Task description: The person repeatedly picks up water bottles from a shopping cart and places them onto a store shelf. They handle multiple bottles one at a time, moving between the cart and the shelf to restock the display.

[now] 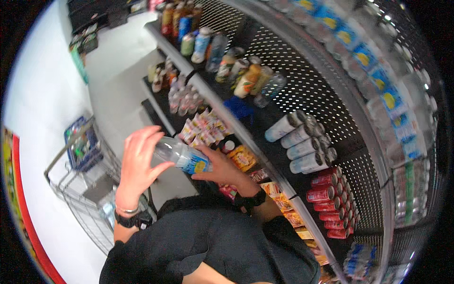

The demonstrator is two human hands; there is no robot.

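Note:
A clear plastic bottle (181, 155) with a blue and yellow label lies tilted between my hands, in front of my chest. My right hand (221, 169) grips its labelled end, thumb on one side and fingers on the other. Around the bottle's clear end curves my left hand (140, 159), thumb and fingers spread apart. It covers part of that end, and whether it presses on the plastic cannot be made out.
Right of me runs a black perforated shelf unit (262, 156) with a grey front edge. It carries white cans (306, 149), red cans (333, 202) and assorted bottles (244, 76). Snack packets (204, 127) fill a lower shelf. A wire shopping cart (83, 198) holding a blue basket (83, 143) stands left.

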